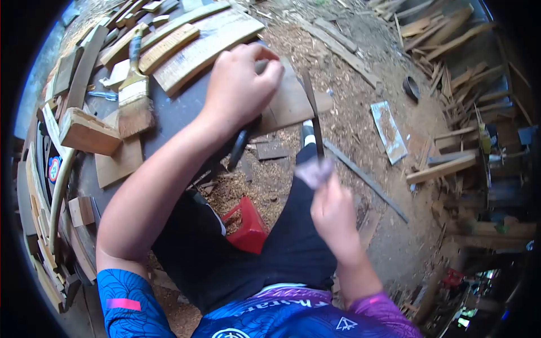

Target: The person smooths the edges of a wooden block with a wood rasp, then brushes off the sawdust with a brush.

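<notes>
My left hand [245,81] is closed in a fist at the near edge of the bench, over a flat wooden board [290,104]. Between its thumb and forefinger a dark rounded piece shows; I cannot tell what it is. Lower right, my right hand [335,217] is closed round the pale cloth-wrapped end [314,172] of a long, thin dark blade [313,104]. That blade points away from me and crosses the board's right part in this view. A black bar [239,147] slants down below my left wrist.
A wide paintbrush [134,93] and a wooden block [90,130] lie left on the dark bench [169,121], among many wood offcuts. Below is a red plastic stool [248,228] between my legs. Wood shavings cover the ground; scrap wood [451,34] is piled at right.
</notes>
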Motion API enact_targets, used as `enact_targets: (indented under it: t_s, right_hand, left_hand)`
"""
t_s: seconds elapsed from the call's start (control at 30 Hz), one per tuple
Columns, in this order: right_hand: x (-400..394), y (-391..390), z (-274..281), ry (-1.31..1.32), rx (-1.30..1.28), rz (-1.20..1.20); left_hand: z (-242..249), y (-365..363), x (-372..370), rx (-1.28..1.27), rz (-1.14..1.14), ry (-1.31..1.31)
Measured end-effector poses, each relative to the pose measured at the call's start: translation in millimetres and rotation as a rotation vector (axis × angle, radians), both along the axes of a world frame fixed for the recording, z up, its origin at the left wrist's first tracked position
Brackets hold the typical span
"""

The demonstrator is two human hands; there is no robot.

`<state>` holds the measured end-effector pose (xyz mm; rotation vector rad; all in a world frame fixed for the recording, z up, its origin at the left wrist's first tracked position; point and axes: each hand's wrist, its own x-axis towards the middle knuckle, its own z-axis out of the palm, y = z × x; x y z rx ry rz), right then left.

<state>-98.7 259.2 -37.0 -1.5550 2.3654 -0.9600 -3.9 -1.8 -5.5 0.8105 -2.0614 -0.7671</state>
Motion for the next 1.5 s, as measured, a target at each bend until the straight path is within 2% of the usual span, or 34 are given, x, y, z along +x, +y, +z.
enact_targets:
  t_s: [0.07,0.17,0.27,0.3,0.4,0.53,0.67,0.73,0.83,0.93,1.07,1.13,1.2,1.27,1.37,1.5]
  right_hand:
    - [-14.4,-43.1,11.8,0.045,0.108,-0.024]
    - [-13.9,-52.2,49.4,-0.058,0.328,-0.041]
    - [-5.1,14.9,52.2,-0.059,0.144,0.032]
    - [3.1,24.4,61.2,-0.034,0.210,0.010]
    - [3.8,11.4,66.3,-0.035,0.289,-0.037]
    - [-15.0,-59.1,65.4,0.078,0.242,-0.003]
    - [-1.4,-6.8,57.1,0.022,0.242,-0.032]
    - [9.2,25.7,60.9,0.019,0.234,-0.021]
    - [-2.9,-1.8,70.6,0.052,0.280,-0.014]
    - [-22.4,-67.7,71.6,0.013,0.183,0.063]
    - [-5.7,-35.7,78.9,0.105,0.298,0.019]
    - [2.5,11.2,84.4,0.128,0.381,-0.012]
    - [10.3,18.9,89.1,0.111,0.446,-0.019]
    - [6.7,-6.4,83.8,0.124,0.342,0.010]
    - [-20.9,-68.2,68.0,0.087,0.196,0.050]
    - [-11.0,-52.5,60.0,0.077,0.253,-0.027]
  left_hand:
    - [-3.3,-1.1,-2.2,0.023,-0.024,0.118]
    - [-7.6,0.8,1.4,0.061,-0.056,0.166]
    - [-3.5,-1.6,0.8,0.013,-0.036,0.133]
    - [-2.9,-1.1,-2.2,-0.030,0.005,0.097]
    - [3.3,0.0,-0.1,-0.001,0.008,-0.059]
    - [-1.8,-2.4,2.7,0.070,-0.068,0.054]
    - [-3.3,-3.1,3.5,-0.022,-0.044,0.031]
    - [1.6,1.0,2.0,0.018,-0.007,0.005]
    - [-3.0,-3.5,0.2,0.003,0.018,0.055]
    - [-1.0,-2.4,-2.6,0.024,-0.041,0.102]
    - [-9.1,-3.0,1.0,0.001,-0.032,0.118]
    - [-6.8,-2.2,0.3,0.010,-0.018,0.062]
    - [2.9,5.1,0.3,0.041,0.030,0.007]
    - [-5.7,-1.7,-2.3,-0.066,0.021,0.015]
    - [-6.4,-6.2,0.6,-0.023,-0.059,0.027]
    - [-5.3,-2.4,5.4,-0.021,-0.051,0.047]
